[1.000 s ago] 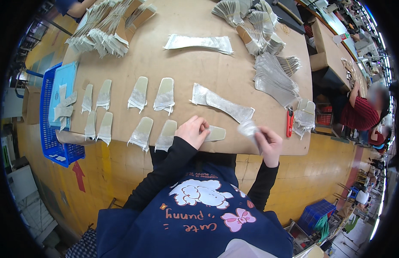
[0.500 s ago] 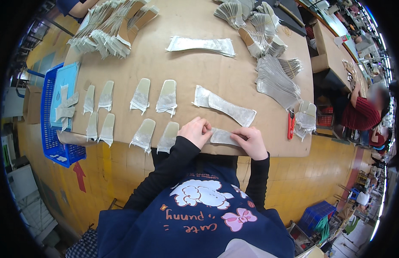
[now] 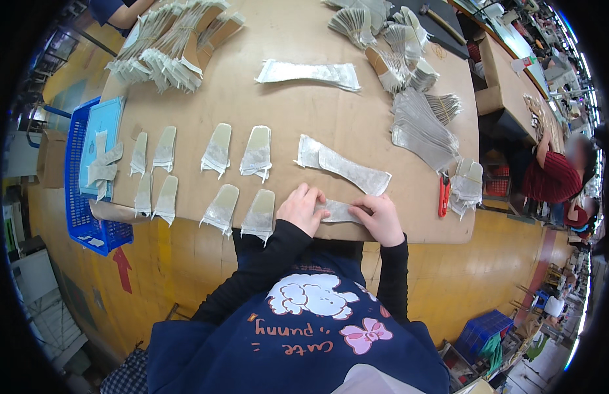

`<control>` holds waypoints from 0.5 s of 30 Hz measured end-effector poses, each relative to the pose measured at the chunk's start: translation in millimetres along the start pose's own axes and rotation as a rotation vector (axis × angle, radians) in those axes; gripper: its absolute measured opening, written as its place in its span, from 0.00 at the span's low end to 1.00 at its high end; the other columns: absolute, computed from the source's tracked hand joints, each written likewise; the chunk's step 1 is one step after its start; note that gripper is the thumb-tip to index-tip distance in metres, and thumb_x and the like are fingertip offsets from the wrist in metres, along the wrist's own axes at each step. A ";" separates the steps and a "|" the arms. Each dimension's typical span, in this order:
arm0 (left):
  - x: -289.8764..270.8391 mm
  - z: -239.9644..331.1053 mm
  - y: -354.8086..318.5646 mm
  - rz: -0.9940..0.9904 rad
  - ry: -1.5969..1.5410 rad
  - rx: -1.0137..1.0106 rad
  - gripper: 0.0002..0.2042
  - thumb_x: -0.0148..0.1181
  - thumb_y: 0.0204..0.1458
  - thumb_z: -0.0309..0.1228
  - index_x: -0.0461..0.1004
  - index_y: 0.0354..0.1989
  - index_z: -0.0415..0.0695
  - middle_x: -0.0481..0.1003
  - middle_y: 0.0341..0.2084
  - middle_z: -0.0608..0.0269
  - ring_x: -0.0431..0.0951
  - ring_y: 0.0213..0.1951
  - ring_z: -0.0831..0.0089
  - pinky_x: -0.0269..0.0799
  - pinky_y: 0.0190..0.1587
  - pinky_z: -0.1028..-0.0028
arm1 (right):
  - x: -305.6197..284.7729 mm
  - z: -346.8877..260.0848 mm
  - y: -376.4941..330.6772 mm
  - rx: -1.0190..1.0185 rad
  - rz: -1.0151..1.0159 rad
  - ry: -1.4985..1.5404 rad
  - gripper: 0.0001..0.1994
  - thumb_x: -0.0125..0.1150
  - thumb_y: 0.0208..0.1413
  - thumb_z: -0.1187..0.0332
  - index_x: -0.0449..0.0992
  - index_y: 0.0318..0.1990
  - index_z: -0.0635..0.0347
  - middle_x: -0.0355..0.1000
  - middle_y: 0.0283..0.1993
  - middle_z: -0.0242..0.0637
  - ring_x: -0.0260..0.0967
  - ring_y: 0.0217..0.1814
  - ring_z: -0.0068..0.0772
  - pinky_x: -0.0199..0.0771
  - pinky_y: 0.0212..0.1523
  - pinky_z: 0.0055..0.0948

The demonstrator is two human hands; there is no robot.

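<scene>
My left hand [image 3: 302,209] and my right hand [image 3: 382,218] both press on a small pale, silvery flat piece [image 3: 338,211] lying near the front edge of the brown table [image 3: 271,105]. The left fingers rest on its left end, the right fingers on its right end. Just behind it lies a longer silvery strip [image 3: 347,166]. Left of my hands, two rows of similar tongue-shaped pieces [image 3: 220,208] are laid out flat.
A blue crate [image 3: 87,177] holding more pieces hangs off the table's left side. Stacked bundles [image 3: 166,52] sit far left, more stacks [image 3: 422,125] at the right. A red cutter [image 3: 443,195] lies right of my hand. Another person [image 3: 557,174] sits at the far right.
My right hand came in from the right edge and laid its piece down beside my left hand. Both hands now rest on it; the left hand barely moved.
</scene>
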State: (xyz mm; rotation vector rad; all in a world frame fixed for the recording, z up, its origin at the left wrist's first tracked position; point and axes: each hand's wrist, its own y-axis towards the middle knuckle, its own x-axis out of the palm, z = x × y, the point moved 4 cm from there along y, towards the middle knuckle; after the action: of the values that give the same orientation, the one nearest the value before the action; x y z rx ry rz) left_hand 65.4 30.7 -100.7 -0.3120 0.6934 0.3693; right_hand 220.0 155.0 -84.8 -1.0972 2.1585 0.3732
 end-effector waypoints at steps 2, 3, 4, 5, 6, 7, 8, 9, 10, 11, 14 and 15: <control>-3.6 -0.6 1.1 -0.062 -0.023 -0.034 0.15 0.69 0.46 0.35 0.72 0.39 0.44 0.73 0.35 0.59 0.76 0.38 0.58 0.72 0.42 0.64 | -5.1 -5.4 -2.8 -0.043 -0.049 -0.052 0.05 0.67 0.52 0.67 0.81 0.32 0.57 0.75 0.26 0.35 0.70 0.27 0.37 0.65 0.42 0.32; -6.6 -3.9 2.9 -0.097 -0.172 -0.107 0.15 0.68 0.47 0.35 0.73 0.40 0.43 0.73 0.35 0.58 0.76 0.38 0.57 0.72 0.42 0.64 | -14.6 -7.8 -5.2 -0.081 0.013 -0.010 0.04 0.67 0.51 0.68 0.81 0.32 0.57 0.75 0.26 0.35 0.70 0.27 0.36 0.65 0.42 0.32; -10.3 -8.5 4.4 -0.156 -0.332 -0.187 0.14 0.68 0.48 0.35 0.73 0.40 0.43 0.74 0.35 0.57 0.76 0.38 0.57 0.72 0.43 0.63 | -24.8 -9.8 -9.6 -0.108 0.064 0.034 0.04 0.68 0.50 0.70 0.81 0.32 0.57 0.75 0.26 0.35 0.70 0.27 0.36 0.65 0.42 0.32; -12.9 -11.8 6.5 -0.209 -0.497 -0.270 0.14 0.67 0.49 0.34 0.73 0.41 0.43 0.74 0.35 0.57 0.76 0.39 0.56 0.72 0.43 0.63 | -34.7 -10.2 -15.5 -0.102 0.101 0.074 0.03 0.68 0.49 0.71 0.81 0.32 0.57 0.75 0.26 0.35 0.71 0.27 0.36 0.66 0.42 0.32; -19.4 -12.9 12.6 -0.119 -0.499 -0.269 0.13 0.63 0.54 0.32 0.74 0.45 0.43 0.76 0.37 0.55 0.77 0.41 0.56 0.72 0.47 0.64 | -49.3 -8.8 -23.0 -0.078 0.180 0.048 0.03 0.68 0.50 0.75 0.81 0.34 0.59 0.77 0.30 0.34 0.72 0.28 0.28 0.66 0.42 0.26; -27.3 -6.9 21.0 0.004 -0.381 -0.086 0.13 0.62 0.54 0.31 0.73 0.47 0.42 0.77 0.38 0.56 0.77 0.42 0.56 0.72 0.47 0.64 | -60.8 -3.1 -30.4 0.022 0.300 0.235 0.03 0.67 0.52 0.75 0.81 0.35 0.60 0.78 0.32 0.33 0.73 0.30 0.26 0.67 0.42 0.24; -32.6 0.8 29.1 0.134 -0.272 0.099 0.14 0.61 0.54 0.29 0.73 0.49 0.42 0.77 0.38 0.56 0.78 0.43 0.57 0.73 0.47 0.64 | -68.3 4.9 -37.4 0.157 0.402 0.398 0.04 0.66 0.54 0.75 0.80 0.37 0.61 0.78 0.34 0.33 0.73 0.33 0.24 0.67 0.42 0.23; -36.1 9.4 36.2 0.280 -0.163 0.293 0.14 0.60 0.55 0.27 0.73 0.50 0.41 0.78 0.39 0.57 0.78 0.43 0.57 0.73 0.48 0.65 | -72.0 14.2 -43.1 0.297 0.519 0.539 0.04 0.65 0.56 0.75 0.80 0.38 0.63 0.79 0.36 0.33 0.74 0.35 0.21 0.67 0.42 0.21; -28.2 14.5 47.8 0.238 -0.106 0.325 0.16 0.59 0.55 0.26 0.73 0.53 0.43 0.77 0.46 0.56 0.75 0.51 0.57 0.69 0.55 0.60 | -73.3 17.3 -44.7 0.248 0.603 0.659 0.05 0.64 0.57 0.75 0.79 0.40 0.64 0.78 0.38 0.34 0.74 0.37 0.21 0.67 0.43 0.20; -21.1 20.0 55.8 0.248 0.017 0.373 0.17 0.60 0.54 0.27 0.73 0.53 0.44 0.76 0.47 0.57 0.74 0.53 0.58 0.67 0.57 0.59 | -72.7 20.4 -46.9 0.206 0.704 0.756 0.06 0.62 0.59 0.75 0.78 0.42 0.65 0.77 0.39 0.34 0.73 0.39 0.20 0.68 0.44 0.19; -1.1 27.0 73.3 0.150 0.291 0.408 0.16 0.63 0.50 0.31 0.76 0.48 0.47 0.73 0.46 0.59 0.72 0.54 0.63 0.61 0.59 0.54 | -53.8 27.9 -49.5 0.221 0.817 1.078 0.08 0.59 0.62 0.75 0.75 0.47 0.66 0.76 0.42 0.33 0.73 0.43 0.21 0.70 0.46 0.20; 0.4 26.2 74.2 0.155 0.252 0.374 0.15 0.63 0.49 0.32 0.77 0.47 0.46 0.73 0.43 0.59 0.72 0.52 0.63 0.62 0.57 0.55 | -44.9 26.7 -49.4 0.216 0.804 1.199 0.09 0.58 0.62 0.75 0.74 0.48 0.66 0.76 0.43 0.33 0.73 0.44 0.22 0.71 0.47 0.21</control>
State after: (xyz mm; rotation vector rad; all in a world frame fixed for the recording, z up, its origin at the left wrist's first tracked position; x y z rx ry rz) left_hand 48.5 107.2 -93.5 0.0533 1.0201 0.3425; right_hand 289.6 166.1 -71.2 -0.2000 3.5521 -0.2963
